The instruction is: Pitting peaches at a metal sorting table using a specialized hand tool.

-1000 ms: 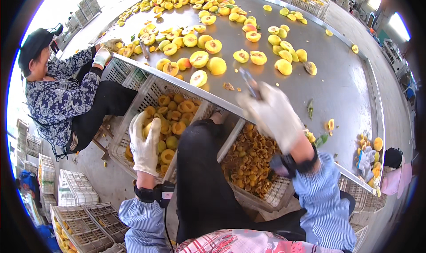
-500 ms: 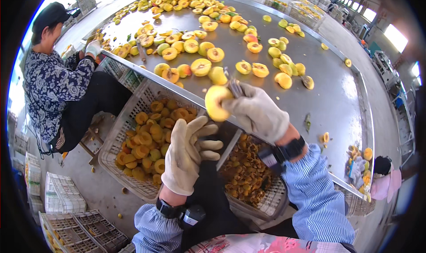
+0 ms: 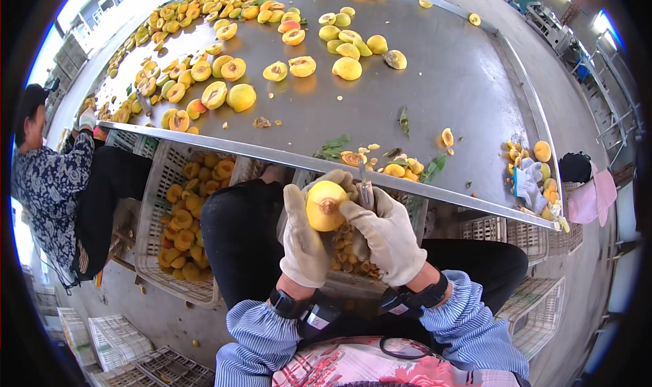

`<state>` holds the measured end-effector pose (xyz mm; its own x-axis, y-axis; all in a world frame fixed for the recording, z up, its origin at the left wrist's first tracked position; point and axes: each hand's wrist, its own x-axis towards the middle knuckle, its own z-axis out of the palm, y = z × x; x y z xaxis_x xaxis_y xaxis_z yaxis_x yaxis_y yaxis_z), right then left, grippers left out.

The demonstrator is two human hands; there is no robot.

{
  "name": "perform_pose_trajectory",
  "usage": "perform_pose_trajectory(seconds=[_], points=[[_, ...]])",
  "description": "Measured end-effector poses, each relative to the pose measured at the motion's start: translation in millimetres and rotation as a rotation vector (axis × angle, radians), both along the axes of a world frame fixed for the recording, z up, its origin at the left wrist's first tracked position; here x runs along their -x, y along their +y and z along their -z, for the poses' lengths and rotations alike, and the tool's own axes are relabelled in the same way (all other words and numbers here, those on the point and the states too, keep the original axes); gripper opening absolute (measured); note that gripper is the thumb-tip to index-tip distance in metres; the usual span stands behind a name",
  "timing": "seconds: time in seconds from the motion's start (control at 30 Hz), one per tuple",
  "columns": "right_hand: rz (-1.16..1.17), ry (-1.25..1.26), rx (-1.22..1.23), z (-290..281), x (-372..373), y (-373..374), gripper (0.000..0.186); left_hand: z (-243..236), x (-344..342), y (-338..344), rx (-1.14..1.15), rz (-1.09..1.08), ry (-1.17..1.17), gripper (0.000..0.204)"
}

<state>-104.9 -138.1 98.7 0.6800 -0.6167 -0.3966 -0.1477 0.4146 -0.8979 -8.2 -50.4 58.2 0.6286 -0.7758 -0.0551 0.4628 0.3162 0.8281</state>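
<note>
Between my gloved hands, over the table's near edge, is a yellow peach half [image 3: 324, 207] with a brown centre facing up. My left hand [image 3: 303, 244] is closed round its left side. The thumb and fingers of my right hand [image 3: 388, 234] grip a small metal pitting knife [image 3: 365, 188] with its blade pointing up. That right thumb also touches the peach's right side. Below my hands, a crate of brown pits and scraps [image 3: 353, 259] is partly hidden by them. Cut peaches [image 3: 241, 97] lie on the metal table [image 3: 435, 101] beyond.
Left of my knee stands a white crate [image 3: 148, 248] of peach halves. Leaves [image 3: 333, 148] and peach pieces [image 3: 401, 168] lie by the table rim. Another person [image 3: 51, 176] sits at far left. A pink hat [image 3: 593, 197] shows at right, near gloves [image 3: 530, 183] on the table corner.
The peach half has come from my right hand, over the table edge, to my left hand, which was open. My right hand keeps the knife. The view has swung right.
</note>
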Motion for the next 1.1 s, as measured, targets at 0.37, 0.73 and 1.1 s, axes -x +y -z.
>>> perform_pose_trajectory(seconds=[0.37, 0.73, 1.1], points=[[-0.293, 0.144, 1.003, 27, 11, 6, 0.026, 19, -26, 8, -0.01, -0.086, 0.371, 0.063], [-0.194, 0.25, 0.102, -6, -3, 2, 0.026, 20, -34, 20, 0.044, -0.074, 0.4, 0.063], [-0.012, 0.05, -0.01, 16, -15, 10, 0.027, 28, -28, 9, 0.282, 0.017, 0.599, 0.064]])
